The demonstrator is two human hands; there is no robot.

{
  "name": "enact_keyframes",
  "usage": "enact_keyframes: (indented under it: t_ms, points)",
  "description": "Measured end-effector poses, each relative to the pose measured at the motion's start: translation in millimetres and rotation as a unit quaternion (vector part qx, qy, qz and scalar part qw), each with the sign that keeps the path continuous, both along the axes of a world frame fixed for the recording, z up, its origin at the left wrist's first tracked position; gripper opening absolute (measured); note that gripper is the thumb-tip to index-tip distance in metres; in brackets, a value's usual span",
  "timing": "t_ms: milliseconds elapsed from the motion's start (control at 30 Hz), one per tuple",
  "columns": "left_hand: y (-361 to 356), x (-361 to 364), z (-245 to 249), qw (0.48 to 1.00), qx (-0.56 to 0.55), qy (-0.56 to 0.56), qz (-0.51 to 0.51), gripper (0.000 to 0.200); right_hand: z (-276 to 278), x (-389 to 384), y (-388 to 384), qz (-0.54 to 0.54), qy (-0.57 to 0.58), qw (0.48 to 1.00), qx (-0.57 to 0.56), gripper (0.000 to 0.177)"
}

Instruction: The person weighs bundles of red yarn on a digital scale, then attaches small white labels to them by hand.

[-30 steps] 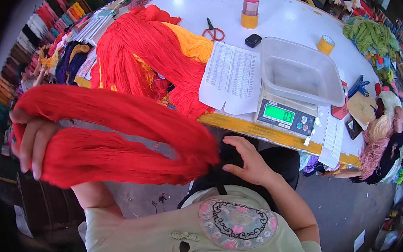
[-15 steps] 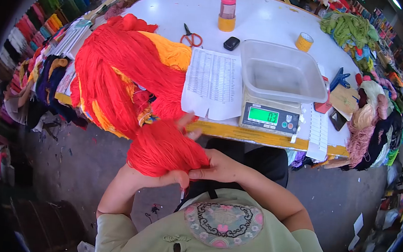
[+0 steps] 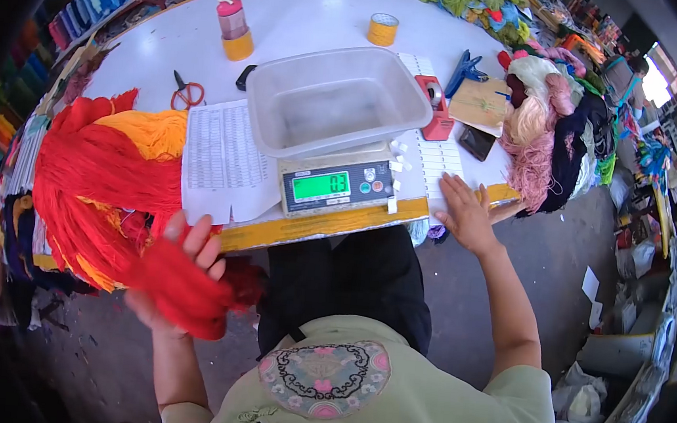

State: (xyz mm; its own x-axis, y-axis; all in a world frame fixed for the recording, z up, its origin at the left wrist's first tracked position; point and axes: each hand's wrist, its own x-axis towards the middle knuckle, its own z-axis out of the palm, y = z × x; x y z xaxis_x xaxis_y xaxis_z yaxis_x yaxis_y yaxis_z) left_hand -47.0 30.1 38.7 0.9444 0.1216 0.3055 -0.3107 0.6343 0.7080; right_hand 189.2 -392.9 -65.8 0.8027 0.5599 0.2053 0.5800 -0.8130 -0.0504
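My left hand (image 3: pixel 202 247) is closed around a red yarn hank (image 3: pixel 189 291), blurred by motion, in front of the table's left side. My right hand (image 3: pixel 469 219), fingers spread, lies at the table's front edge and touches a strip of white labels (image 3: pixel 441 165). Between my hands stands a digital scale (image 3: pixel 336 191) whose green display reads 0.3. On top of it sits a translucent plastic tub (image 3: pixel 280 139). A printed sheet (image 3: pixel 228 151) lies left of the scale. Beyond it spreads a large heap of red yarn (image 3: pixel 112 162), with orange yarn (image 3: pixel 152 132) among it.
Red-handled scissors (image 3: pixel 187 92), a pink bottle (image 3: pixel 232 22) and a tape roll (image 3: pixel 382 30) stand or lie farther back. A red tape dispenser (image 3: pixel 437 112), a phone (image 3: pixel 477 143) and mixed yarn (image 3: pixel 547 140) are at the right. A person (image 3: pixel 626 75) is in the background.
My right hand has left the red yarn and moved right onto the label strip. My left hand has moved left and down with the yarn. The view has turned right.
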Motion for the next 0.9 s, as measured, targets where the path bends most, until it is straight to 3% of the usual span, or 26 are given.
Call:
enact_keyframes:
  t_ms: [67, 100, 200, 233, 300, 367, 467, 500, 600, 633, 733, 767, 900]
  points:
    - [3.8, 11.8, -35.0, 0.997, 0.034, 0.060, 0.039, 0.096, -2.5, -6.6, -3.8, -0.002, 0.011, 1.000, -0.015, 0.060]
    - [4.3, 11.4, -40.1, 0.995, 0.046, 0.066, 0.060, 0.082, -0.7, -12.0, -7.7, -0.001, 0.005, 1.000, -0.011, 0.059]
    - [26.3, -4.5, -56.4, 0.973, 0.163, 0.099, 0.128, 0.076, 9.0, -28.8, -23.2, 0.006, 0.007, 1.000, 0.009, 0.055]
    - [22.8, -7.9, -53.4, 0.956, 0.196, 0.118, 0.183, 0.070, 17.1, -31.1, -28.2, -0.004, 0.047, 0.999, 0.015, 0.053]
    - [25.3, -21.7, -51.0, 0.946, 0.239, 0.118, 0.182, 0.069, 30.3, -32.0, -35.8, -0.023, 0.123, 0.992, 0.028, 0.049]
    - [34.4, -34.1, -47.1, 0.937, 0.303, 0.100, 0.142, 0.068, 34.3, -12.9, -30.0, -0.041, 0.043, 0.992, 0.115, 0.047]
    - [-0.6, -16.7, -24.6, 0.860, 0.474, 0.070, 0.175, 0.066, 42.6, 41.0, 0.7, -0.029, -0.026, 0.952, 0.302, 0.056]
    - [2.5, -5.9, -18.7, 0.826, 0.541, 0.049, 0.153, 0.056, 34.8, 59.0, 9.7, -0.047, -0.027, 0.951, 0.306, 0.061]
    - [-18.6, 1.8, -24.3, 0.905, 0.360, 0.167, 0.151, 0.049, 18.0, 90.4, 32.6, -0.099, 0.007, 0.947, 0.307, 0.076]
    - [-4.6, -1.8, -30.3, 0.903, 0.383, 0.156, 0.121, 0.053, 17.6, 87.6, 36.9, -0.118, 0.046, 0.947, 0.297, 0.080]
    - [5.8, -18.5, -41.0, 0.920, 0.299, 0.183, 0.176, 0.047, 17.7, 73.5, 37.6, -0.160, 0.094, 0.947, 0.263, 0.083]
    - [7.1, -23.0, -43.6, 0.907, 0.310, 0.179, 0.220, 0.042, 18.8, 66.6, 36.7, -0.170, 0.098, 0.948, 0.250, 0.083]
    - [7.1, -33.5, -27.0, 0.846, 0.437, 0.187, 0.242, 0.038, 12.0, 48.0, 31.6, -0.159, 0.068, 0.953, 0.247, 0.081]
